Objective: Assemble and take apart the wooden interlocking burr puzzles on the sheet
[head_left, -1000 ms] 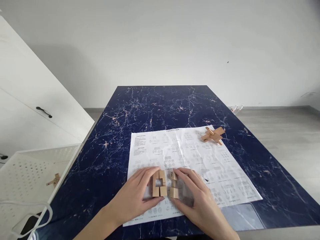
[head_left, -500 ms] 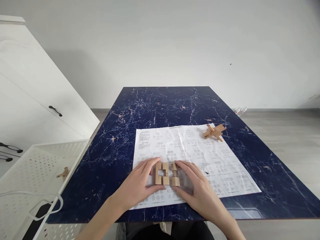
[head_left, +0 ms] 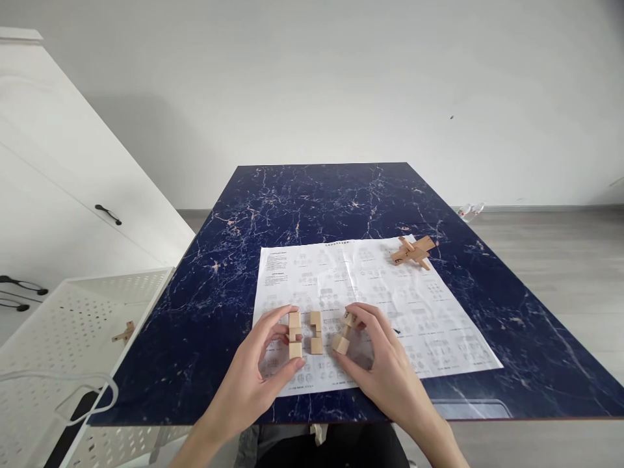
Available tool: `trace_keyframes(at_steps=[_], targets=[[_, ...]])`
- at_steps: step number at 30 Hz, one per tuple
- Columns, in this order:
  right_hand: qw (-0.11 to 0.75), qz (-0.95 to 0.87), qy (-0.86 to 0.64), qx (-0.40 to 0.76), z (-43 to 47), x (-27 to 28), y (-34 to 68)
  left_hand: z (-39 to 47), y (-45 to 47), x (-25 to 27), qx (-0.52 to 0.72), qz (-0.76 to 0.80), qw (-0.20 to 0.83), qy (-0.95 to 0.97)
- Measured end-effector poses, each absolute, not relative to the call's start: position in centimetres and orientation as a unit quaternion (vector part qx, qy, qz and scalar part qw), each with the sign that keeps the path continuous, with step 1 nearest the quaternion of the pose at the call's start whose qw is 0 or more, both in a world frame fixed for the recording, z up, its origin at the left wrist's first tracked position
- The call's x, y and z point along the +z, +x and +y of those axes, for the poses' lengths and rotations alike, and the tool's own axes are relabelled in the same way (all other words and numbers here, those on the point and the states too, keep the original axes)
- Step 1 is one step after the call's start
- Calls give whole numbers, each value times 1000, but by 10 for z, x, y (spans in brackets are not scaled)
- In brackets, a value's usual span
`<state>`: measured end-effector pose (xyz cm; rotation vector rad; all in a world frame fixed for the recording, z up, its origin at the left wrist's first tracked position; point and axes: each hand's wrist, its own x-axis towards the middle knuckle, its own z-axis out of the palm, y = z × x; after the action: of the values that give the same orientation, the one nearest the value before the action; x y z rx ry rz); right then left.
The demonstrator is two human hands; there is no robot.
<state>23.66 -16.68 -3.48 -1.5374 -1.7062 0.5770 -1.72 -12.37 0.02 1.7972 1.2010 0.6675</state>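
Observation:
My left hand [head_left: 258, 357] pinches a notched wooden puzzle piece [head_left: 295, 350] by its two ends, thumb at the near end and fingers at the far one. Between my hands a second notched piece [head_left: 316, 346] lies on the printed sheet [head_left: 302, 292], touched by neither hand. Slightly tilted, a third notched piece [head_left: 340, 344] with dark marks on its far end is gripped by the thumb and fingers of my right hand [head_left: 387, 357]. Toward the sheet's far right corner rests a cross-shaped assembly of wooden pieces [head_left: 413, 252].
A dark blue marbled table [head_left: 312, 201] carries everything. At the left stands a white perforated basket [head_left: 121, 286] with a small wooden cross [head_left: 123, 331] inside and a white cable [head_left: 110, 390] over its near part. White cabinet doors [head_left: 73, 175] rise beyond it.
The pieces have spread apart. The left piece moved left and was turned in my left hand; the right piece is now tilted in my right hand. The middle piece stands alone.

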Motion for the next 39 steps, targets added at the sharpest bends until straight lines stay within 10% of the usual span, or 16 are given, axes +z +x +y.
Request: trace_keyframes(at_steps=[39], targets=[[429,-729,-465,261,-166,-20,216,-128,-7,5,283,460,505,673]])
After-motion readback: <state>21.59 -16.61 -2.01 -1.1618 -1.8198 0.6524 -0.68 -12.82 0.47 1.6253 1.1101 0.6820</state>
